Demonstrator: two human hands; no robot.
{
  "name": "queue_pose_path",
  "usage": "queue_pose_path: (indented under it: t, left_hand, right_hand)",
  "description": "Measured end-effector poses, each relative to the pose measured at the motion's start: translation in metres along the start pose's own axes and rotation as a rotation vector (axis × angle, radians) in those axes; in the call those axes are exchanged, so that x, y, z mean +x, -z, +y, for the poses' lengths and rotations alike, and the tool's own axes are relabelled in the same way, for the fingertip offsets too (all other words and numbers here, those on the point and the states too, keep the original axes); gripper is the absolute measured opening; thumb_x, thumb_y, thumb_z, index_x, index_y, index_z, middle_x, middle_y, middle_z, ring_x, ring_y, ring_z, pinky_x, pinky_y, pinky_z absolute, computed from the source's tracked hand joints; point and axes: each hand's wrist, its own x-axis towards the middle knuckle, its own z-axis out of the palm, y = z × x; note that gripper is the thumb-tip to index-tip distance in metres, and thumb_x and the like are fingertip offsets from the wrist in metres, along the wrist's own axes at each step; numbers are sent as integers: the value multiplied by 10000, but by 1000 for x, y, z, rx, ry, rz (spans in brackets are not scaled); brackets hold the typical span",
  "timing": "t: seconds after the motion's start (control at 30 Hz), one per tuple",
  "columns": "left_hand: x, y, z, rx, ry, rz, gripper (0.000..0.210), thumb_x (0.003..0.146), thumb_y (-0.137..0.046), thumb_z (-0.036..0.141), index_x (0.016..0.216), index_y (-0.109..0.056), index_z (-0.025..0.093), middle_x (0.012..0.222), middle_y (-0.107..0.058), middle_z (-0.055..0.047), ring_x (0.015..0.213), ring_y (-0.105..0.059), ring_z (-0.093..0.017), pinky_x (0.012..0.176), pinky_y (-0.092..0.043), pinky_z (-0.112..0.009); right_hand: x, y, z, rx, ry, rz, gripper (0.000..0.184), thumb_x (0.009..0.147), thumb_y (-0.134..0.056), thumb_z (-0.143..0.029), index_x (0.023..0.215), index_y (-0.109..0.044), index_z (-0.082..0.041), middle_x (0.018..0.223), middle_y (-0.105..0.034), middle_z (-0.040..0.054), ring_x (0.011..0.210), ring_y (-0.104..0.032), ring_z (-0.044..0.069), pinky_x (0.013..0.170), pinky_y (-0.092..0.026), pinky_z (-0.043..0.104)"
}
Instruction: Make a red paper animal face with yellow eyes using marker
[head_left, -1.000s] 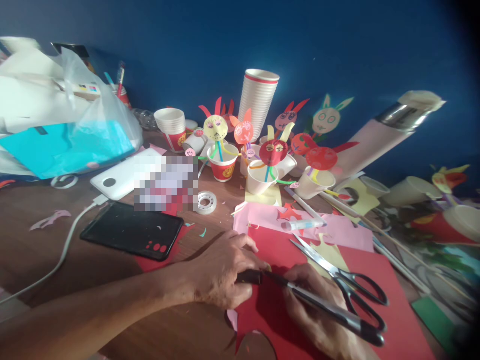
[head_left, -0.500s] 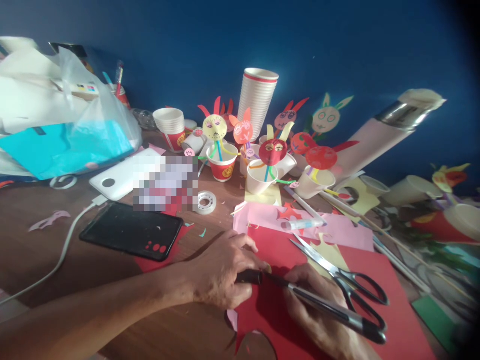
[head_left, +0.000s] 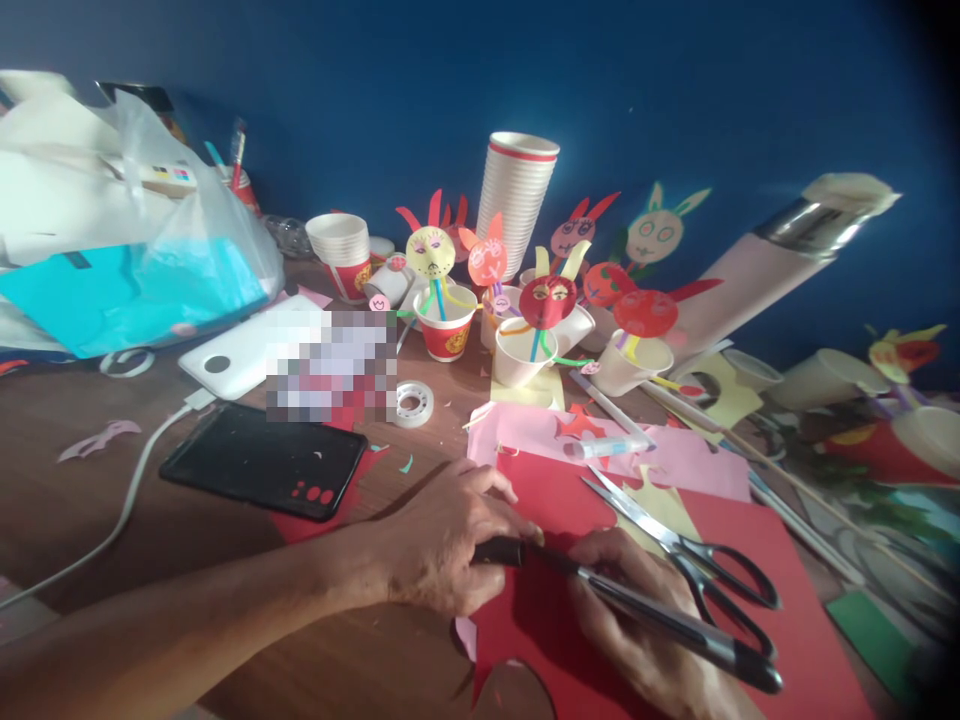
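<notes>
My right hand (head_left: 637, 610) is closed round a grey and black pen (head_left: 660, 620), its tip pointing left over a red paper sheet (head_left: 757, 580). A black pen cap (head_left: 499, 551) sits between the curled fingers of my left hand (head_left: 457, 540), which rests at the sheet's left edge. The pen tip is close to the cap and my left fingertips; whether it touches the paper is hard to make out. Just beyond my right hand lie scissors (head_left: 675, 545) with black handles, blades slightly parted, partly over a pale yellow paper scrap (head_left: 656, 505).
Behind the sheet are pink paper (head_left: 697, 460), a tape roll (head_left: 412, 404) and paper cups with paper-faced figures (head_left: 547, 302). A tall cup stack (head_left: 517, 205) stands by the blue wall. A black phone (head_left: 262, 460) lies left; a pink and silver cylinder (head_left: 765, 260) leans right.
The pen's rear end has shifted very slightly right and down. Both hands keep their hold, and the scissors have stayed in place.
</notes>
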Motion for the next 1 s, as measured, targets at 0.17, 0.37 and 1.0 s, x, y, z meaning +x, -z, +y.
queue_pose_path:
  t: [0.17, 0.37, 1.0]
  left_hand:
    - [1, 3, 2, 26, 18, -24, 249, 640, -548, 90, 824, -656, 219, 933, -721, -2, 1072, -543, -238, 949, -391, -375]
    - [2, 5, 1, 38, 19, -10, 227, 671, -546, 121, 833, -670, 221, 967, -697, -26, 1040, -560, -232, 922, -418, -379]
    - [2, 0, -2, 53, -20, 15, 270, 650, -549, 104, 871, -671, 200, 935, -710, -23, 1042, -561, -235, 925, -399, -373]
  right_hand:
    - [-1, 1, 1, -45, -24, 37, 51, 843, -536, -262, 801, -547, -237, 580, -572, -51, 453, -521, 112, 475, -431, 229]
    - [1, -4, 4, 2, 35, -18, 38, 841, -540, -206, 835, -540, -244, 656, -651, -23, 517, -600, 124, 509, -474, 232]
    - [3, -2, 3, -25, 50, -3, 58, 839, -559, -225, 785, -541, -238, 571, -597, -60, 463, -570, 108, 475, -447, 204]
